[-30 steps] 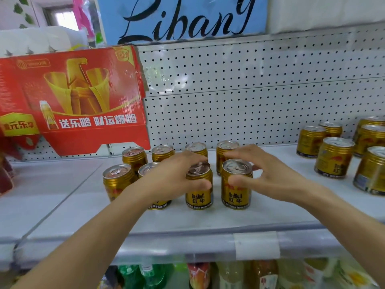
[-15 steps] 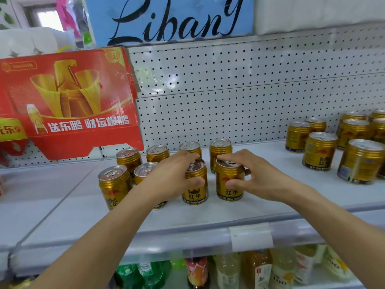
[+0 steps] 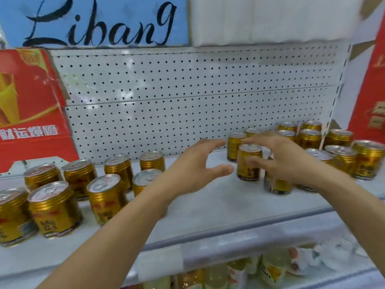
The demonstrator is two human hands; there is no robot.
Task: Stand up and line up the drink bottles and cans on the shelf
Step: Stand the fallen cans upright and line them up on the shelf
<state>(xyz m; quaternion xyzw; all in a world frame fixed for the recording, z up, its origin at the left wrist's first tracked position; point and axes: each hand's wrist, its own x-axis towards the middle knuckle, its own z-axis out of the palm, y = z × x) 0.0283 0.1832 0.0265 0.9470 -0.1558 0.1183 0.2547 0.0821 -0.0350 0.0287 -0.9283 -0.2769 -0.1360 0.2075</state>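
Gold Red Bull cans stand upright on a white shelf (image 3: 208, 207). Several form two rows at the left (image 3: 52, 207); another loose bunch stands at the right (image 3: 341, 159). One can (image 3: 249, 163) stands in front of the right bunch. My right hand (image 3: 285, 159) hovers at it with spread fingers, index over its top and thumb across its front; I cannot tell whether it touches. A second can (image 3: 277, 185) is partly hidden under that palm. My left hand (image 3: 193, 170) is spread wide just left of the can, a small gap away, holding nothing.
A white pegboard (image 3: 166, 101) backs the shelf. A red carton (image 3: 31, 113) stands at the back left, and another red box (image 3: 370, 97) is at the far right. Bottles (image 3: 270, 268) fill the shelf below. Bare shelf lies between the two can groups.
Both hands let go of the two front cans in the left group and moved right to the right group. The view swung right with them.
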